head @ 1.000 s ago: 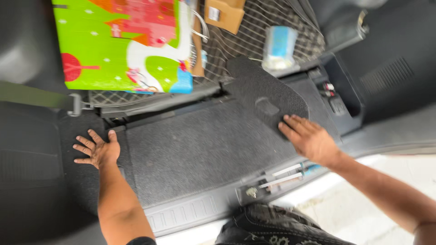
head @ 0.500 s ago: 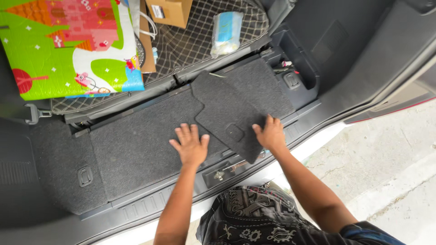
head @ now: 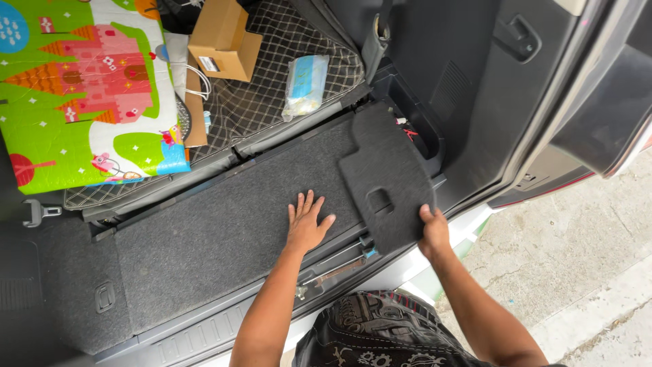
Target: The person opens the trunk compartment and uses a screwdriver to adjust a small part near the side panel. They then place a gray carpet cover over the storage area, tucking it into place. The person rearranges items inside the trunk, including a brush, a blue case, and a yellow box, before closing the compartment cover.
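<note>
I look down into an open car boot. My left hand [head: 307, 223] lies flat, fingers spread, on the long grey carpeted floor panel [head: 204, 238]. My right hand [head: 433, 231] grips the near edge of a smaller grey carpeted cover panel [head: 387, 173] with a recessed handle slot; the cover lies tilted over the right end of the floor. Behind its far end a side storage well [head: 418, 129] with small red items shows.
A bright patterned play mat [head: 81, 95], a cardboard box [head: 224, 37], a paper bag and a clear packet [head: 305, 85] rest on a netted mat at the back. A metal tool [head: 336, 268] lies along the boot sill. Concrete ground lies to the right.
The view shifted left and closer. My left hand stayed flat on the floor panel; my right hand slid from the top of the small cover to grip its near edge.
</note>
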{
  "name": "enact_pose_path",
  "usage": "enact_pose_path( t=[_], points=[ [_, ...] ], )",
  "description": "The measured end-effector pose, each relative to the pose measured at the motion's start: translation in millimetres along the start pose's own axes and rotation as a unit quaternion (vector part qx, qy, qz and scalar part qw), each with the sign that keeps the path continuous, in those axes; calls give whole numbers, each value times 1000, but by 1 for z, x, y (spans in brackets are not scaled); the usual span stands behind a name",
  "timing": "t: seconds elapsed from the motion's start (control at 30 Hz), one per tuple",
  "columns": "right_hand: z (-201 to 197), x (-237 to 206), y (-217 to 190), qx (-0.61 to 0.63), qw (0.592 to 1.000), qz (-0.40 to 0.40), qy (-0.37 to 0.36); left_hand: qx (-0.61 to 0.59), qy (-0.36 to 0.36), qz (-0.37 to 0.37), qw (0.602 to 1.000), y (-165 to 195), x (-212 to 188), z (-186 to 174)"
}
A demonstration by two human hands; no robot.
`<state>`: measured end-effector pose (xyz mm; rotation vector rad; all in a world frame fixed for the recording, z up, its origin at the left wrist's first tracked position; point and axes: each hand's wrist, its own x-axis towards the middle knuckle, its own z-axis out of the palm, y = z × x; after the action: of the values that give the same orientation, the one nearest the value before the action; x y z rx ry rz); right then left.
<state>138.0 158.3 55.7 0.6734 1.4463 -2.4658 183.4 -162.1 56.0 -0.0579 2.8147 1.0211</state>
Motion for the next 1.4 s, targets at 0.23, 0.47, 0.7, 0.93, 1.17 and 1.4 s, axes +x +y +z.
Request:
enact_pose_path(
  t=[0.23, 0.47, 0.7, 0.93, 1.17, 1.4],
  points=[
    [27, 69, -89, -89, 992, -4, 94, 214, 0, -22, 977, 11, 4, 10],
    [54, 129, -92, -129, 970, -126, 163, 210, -16, -60, 976, 21, 7, 8],
    [44, 129, -67, -302, 874, -307, 226, 202, -18, -65, 977, 20, 9, 6],
    [50, 123, -53, -171, 898, -306, 266, 208, -29, -65, 975, 18, 13, 2],
    [59, 154, -57, -238, 858, -363, 275, 196, -41, -80, 977, 18, 12, -3],
    [108, 107, -61, -593, 668, -431, 129, 194, -45, -79, 977, 16, 13, -4]
  ],
)
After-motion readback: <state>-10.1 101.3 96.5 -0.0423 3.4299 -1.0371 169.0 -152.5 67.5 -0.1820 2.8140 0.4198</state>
